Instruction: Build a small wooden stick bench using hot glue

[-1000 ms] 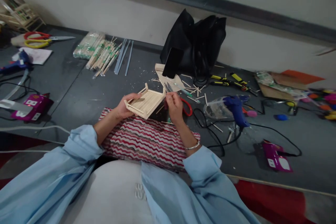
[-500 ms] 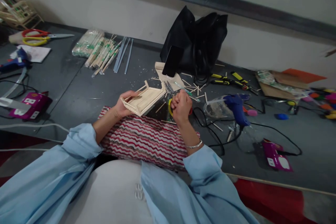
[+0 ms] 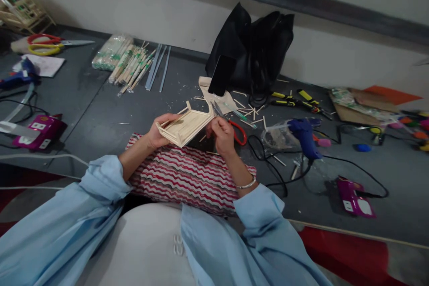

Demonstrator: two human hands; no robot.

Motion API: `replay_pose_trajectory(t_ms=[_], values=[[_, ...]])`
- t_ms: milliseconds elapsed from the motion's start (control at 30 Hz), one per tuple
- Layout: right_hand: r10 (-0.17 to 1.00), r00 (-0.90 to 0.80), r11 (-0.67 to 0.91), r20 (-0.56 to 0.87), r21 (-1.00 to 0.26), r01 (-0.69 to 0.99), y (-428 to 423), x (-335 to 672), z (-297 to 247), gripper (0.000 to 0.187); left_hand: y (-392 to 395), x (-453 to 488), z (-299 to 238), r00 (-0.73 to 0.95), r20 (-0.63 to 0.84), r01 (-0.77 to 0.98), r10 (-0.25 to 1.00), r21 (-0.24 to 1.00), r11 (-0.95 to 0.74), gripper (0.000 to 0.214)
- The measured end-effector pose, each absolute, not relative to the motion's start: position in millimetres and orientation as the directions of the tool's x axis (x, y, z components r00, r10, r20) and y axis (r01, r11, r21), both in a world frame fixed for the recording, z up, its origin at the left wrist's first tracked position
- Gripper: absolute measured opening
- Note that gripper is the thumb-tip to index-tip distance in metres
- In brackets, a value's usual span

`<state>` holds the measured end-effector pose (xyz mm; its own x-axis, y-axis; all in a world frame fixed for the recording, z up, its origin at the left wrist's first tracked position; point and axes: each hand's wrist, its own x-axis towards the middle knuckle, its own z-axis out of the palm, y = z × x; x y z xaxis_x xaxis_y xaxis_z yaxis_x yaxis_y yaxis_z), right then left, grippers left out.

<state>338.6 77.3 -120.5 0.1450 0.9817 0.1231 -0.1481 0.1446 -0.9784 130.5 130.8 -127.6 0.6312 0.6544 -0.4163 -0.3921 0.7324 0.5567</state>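
My left hand (image 3: 160,133) grips the left end of a small, shallow frame of pale wooden sticks (image 3: 188,125), tilted above a striped cushion (image 3: 184,174). Short posts stand at its corners. My right hand (image 3: 223,135) is closed in a pinch beside the frame's right corner. Whatever those fingers hold, if anything, is hidden or too small to make out. Just past my right hand lies a pair of scissors with a red loop handle (image 3: 239,133), partly covered by the hand. A black phone (image 3: 221,75) leans behind the frame against a black bag (image 3: 258,49).
A blue glue gun (image 3: 303,136) and its cable lie to the right, near a purple power box (image 3: 355,199). Cut sticks (image 3: 250,109) are scattered behind my right hand. Bundled sticks (image 3: 132,67) lie back left; yellow-and-black pliers (image 3: 295,100) lie back right.
My right hand has moved a little left, closer to the frame's corner, and turned. The red scissor handle now shows beside it. My left hand keeps the frame almost still.
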Motion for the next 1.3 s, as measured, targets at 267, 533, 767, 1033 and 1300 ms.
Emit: replay_pose_trajectory(t_ms=[267,533,767,1033,1300], values=[[0.907,0.419,0.130,-0.048,-0.913,-0.386,85.9,348.4,-109.4,0.055,127.1,132.5,-122.4,0.673,-0.428,-0.397,0.602,0.478,0.784,0.036],[0.869,0.495,0.161,0.013,-0.953,-0.257,87.9,346.8,-120.6,0.048,122.8,140.5,-125.9,0.511,-0.413,-0.454,0.754,0.615,0.644,0.027],[0.740,0.571,0.273,0.356,-0.934,0.229,84.9,350.6,-120.4,0.020,109.5,145.9,-120.9,0.519,-0.181,-0.376,0.836,0.830,0.413,0.060],[0.879,0.461,0.176,0.122,-0.981,-0.076,87.0,348.6,-124.1,0.037,101.7,148.2,-117.8,0.540,-0.106,-0.360,0.835,0.868,0.343,0.069],[0.944,0.321,0.011,-0.071,-0.969,-0.248,82.2,337.1,-117.6,0.034,96.4,147.5,-116.4,0.646,-0.163,-0.388,0.746,0.772,0.504,0.076]])
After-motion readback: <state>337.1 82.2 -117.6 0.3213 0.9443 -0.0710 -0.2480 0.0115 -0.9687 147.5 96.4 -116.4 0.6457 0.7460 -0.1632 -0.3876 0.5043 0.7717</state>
